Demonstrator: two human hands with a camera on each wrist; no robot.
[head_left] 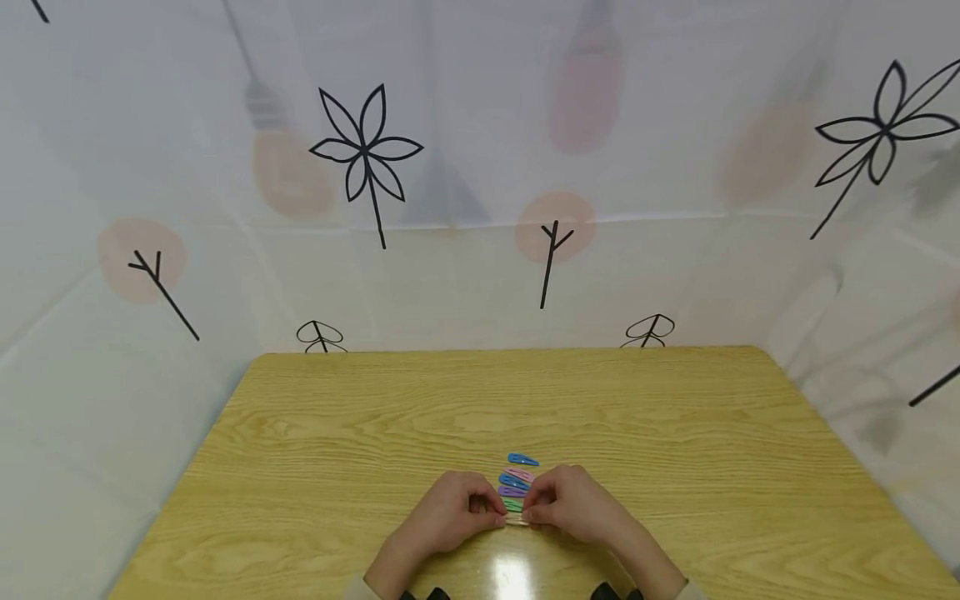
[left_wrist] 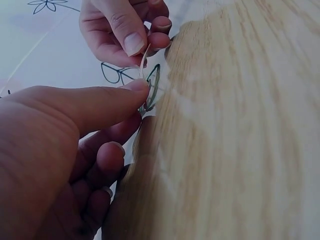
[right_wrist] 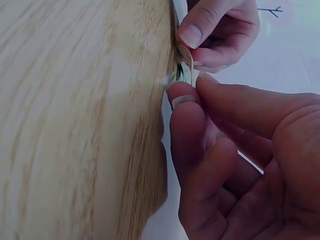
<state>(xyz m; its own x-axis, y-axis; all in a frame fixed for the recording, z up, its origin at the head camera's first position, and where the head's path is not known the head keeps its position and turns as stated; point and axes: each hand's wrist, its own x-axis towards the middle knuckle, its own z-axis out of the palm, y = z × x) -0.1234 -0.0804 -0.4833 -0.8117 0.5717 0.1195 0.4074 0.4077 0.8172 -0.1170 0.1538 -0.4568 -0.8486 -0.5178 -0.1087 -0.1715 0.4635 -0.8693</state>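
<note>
Between both hands is a pale hair clip (head_left: 515, 520), low at the middle of the head view. My left hand (head_left: 453, 510) pinches one end with thumb and forefinger. At the other end, my right hand (head_left: 576, 507) holds it between thumb and fingertips. Seen from the left wrist, the clip (left_wrist: 144, 61) looks thin and slightly bowed, its ends covered by fingers. Just beyond it on the table lie a green hair clip (head_left: 513, 505), a purple one, a blue one and a pink hair clip (head_left: 517, 473) in a close column.
Another blue hair clip (head_left: 522, 459) lies a little apart at the column's far end. The wood-grain table (head_left: 337, 417) stretches out around the hands. White patterned cloth (head_left: 465, 283) hangs behind the table and along its sides.
</note>
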